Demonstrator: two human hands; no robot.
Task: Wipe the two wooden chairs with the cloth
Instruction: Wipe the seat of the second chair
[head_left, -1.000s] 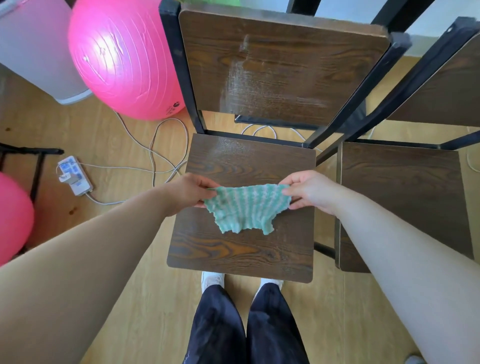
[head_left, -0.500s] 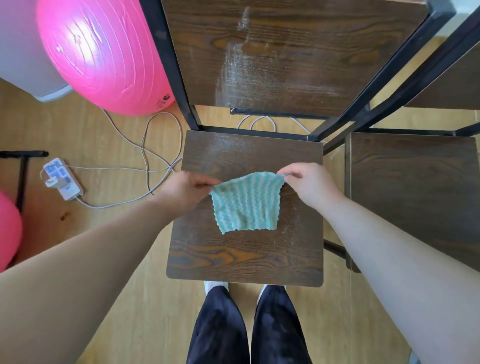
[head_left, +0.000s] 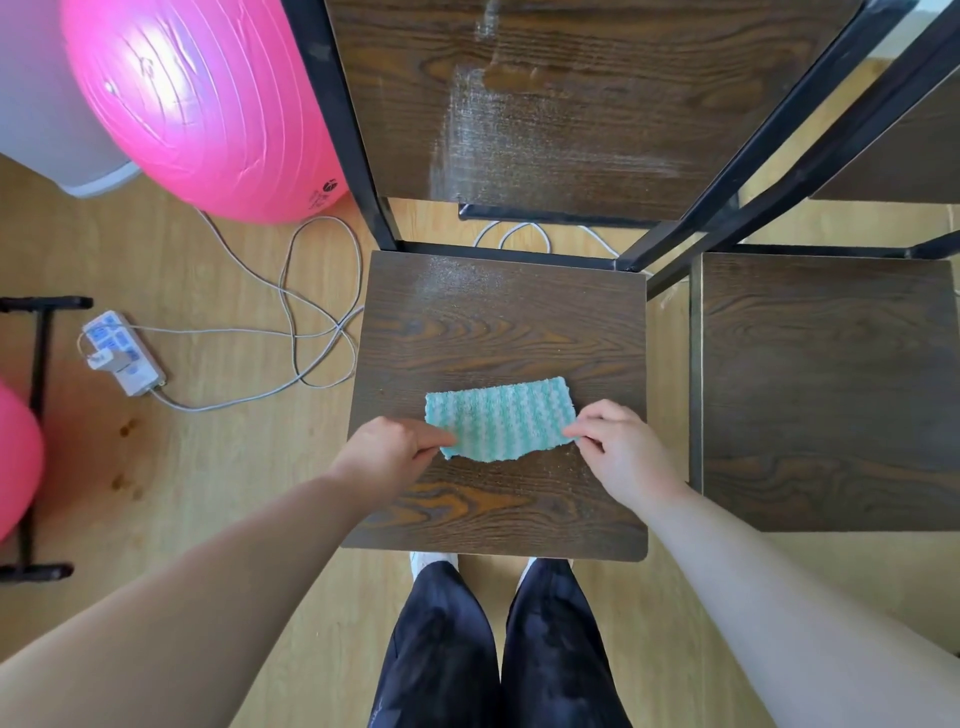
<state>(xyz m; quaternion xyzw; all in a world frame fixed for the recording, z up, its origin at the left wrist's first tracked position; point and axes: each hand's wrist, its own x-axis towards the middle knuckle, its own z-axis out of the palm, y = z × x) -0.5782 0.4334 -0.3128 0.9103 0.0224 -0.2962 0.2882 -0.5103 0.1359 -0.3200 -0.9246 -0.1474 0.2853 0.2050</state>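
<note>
pinching the near left corner of the green-and-white striped cloth (head_left: 500, 418) with the left hand (head_left: 387, 452), thumb and forefinger closed on the edge; pinching the near right corner likewise with the right hand (head_left: 621, 452), remaining fingers curled in. stretched wide between the two over the near half of the seat of the left chair (head_left: 498, 322), far edge toward the backrest (head_left: 545, 104); hard to tell whether lying on the wood or held just above it. pale streaky smears across the backrest and along the far edge of that seat. just beside it on the right, the right chair (head_left: 831, 389), dark wood on a black metal frame like the first. far left, a large pink ball (head_left: 208, 104) on the wooden floor (head_left: 208, 467); nearer, a white power strip (head_left: 122, 353) with a looping grey cable (head_left: 223, 329) trailing toward the left chair. at the near edge, below the seat, dark trousers (head_left: 498, 649) and the tips of white shoes (head_left: 434, 560).
</note>
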